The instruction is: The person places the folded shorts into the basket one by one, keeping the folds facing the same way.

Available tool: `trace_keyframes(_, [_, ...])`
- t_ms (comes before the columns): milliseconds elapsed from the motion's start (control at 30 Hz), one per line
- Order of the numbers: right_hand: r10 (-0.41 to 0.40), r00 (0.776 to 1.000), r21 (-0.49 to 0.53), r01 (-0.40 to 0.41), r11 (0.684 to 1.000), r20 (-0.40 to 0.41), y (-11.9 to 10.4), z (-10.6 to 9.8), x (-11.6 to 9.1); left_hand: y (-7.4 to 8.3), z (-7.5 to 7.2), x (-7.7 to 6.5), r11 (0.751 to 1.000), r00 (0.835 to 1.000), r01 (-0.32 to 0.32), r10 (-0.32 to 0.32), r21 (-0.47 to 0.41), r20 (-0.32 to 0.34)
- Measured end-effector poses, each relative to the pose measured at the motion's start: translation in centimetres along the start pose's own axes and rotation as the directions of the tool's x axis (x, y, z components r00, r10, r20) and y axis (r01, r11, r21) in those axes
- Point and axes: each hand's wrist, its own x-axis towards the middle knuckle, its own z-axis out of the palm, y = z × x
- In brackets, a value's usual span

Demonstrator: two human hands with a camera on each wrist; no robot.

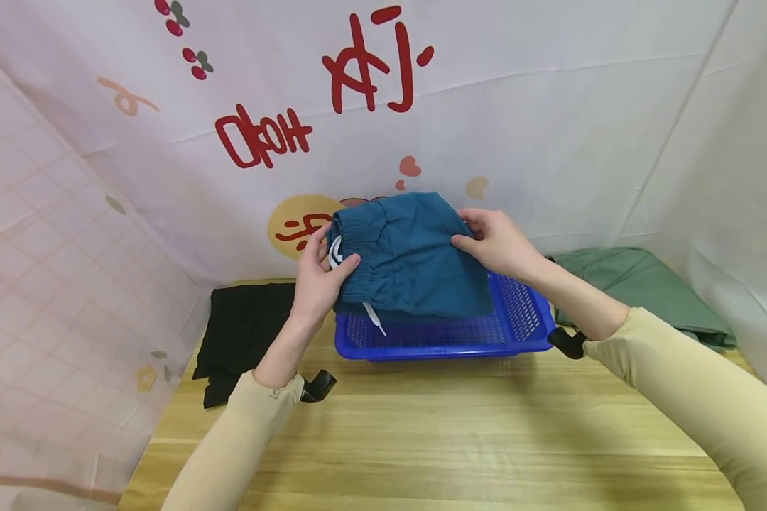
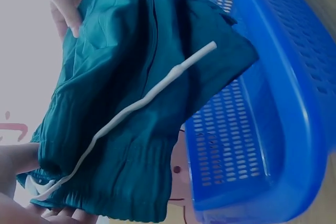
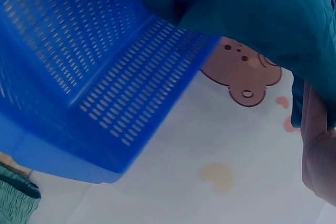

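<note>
Sleeves (image 1: 677, 390) in pale yellow come in from the lower left and lower right of the head view, over the bare wooden table (image 1: 434, 440). Beyond them, at the centre of the frame, two hands hold a folded teal garment (image 1: 415, 255) above a blue basket (image 1: 444, 352); whether its underside touches the basket I cannot tell. The left hand (image 1: 315, 280) pinches the gathered waistband, thumb on the near face and fingers behind it. The right hand (image 1: 495, 240) grips the upper right edge, its thumb likewise in front and the other fingers tucked at the back.

To handle it well, I would keep both grips level and the pull between them light, so the folds stay flat, and mind the loose white drawstring (image 1: 374, 319), which dangles toward the rim and could snag. Both forearms slant inward, with the left hand pointing up the frame and the right reaching toward upper left.

Farther out, a black garment (image 1: 246, 330) lies at left and a green garment (image 1: 645, 291) at right, before the printed white backdrop (image 1: 550, 135).
</note>
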Motion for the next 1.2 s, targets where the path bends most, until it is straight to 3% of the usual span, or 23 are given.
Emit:
trace_keyframes(167, [0.034,0.997,0.027,-0.036,0.999,0.066,0.8,0.3,0.8,-0.8,0.0,0.7,0.994,0.995,0.092,-0.094,0.059,0.029])
trace_keyframes(333, [0.085,0.988,0.061,-0.093,0.994,0.13,1.5,0.2,1.6,-0.9,0.2,1.7,0.973,0.977,0.2,-0.207,0.119,0.048])
trace_keyframes(600, [0.146,0.96,0.013,-0.154,0.988,0.237,3.3,0.8,2.9,-1.9,0.6,3.4,0.897,0.941,0.294,-0.332,0.329,0.066])
trace_keyframes(767, [0.189,0.95,-0.06,-0.18,0.982,0.248,4.2,1.6,3.6,-2.9,1.1,4.5,0.852,0.92,0.306,-0.379,0.425,0.097])
trace_keyframes(933, [0.28,0.898,-0.082,-0.269,0.96,0.34,5.1,1.9,4.1,-3.5,1.9,5.2,0.795,0.902,0.278,-0.409,0.539,0.139])
trace_keyframes(1033, [0.304,0.869,-0.116,-0.281,0.953,0.391,5.6,2.2,4.5,-3.7,2.2,5.4,0.758,0.893,0.25,-0.42,0.602,0.159])
trace_keyframes(1200, [0.304,0.85,-0.167,-0.256,0.952,0.43,6.2,2.7,5.0,-3.9,2.4,5.7,0.69,0.876,0.215,-0.449,0.691,0.176])
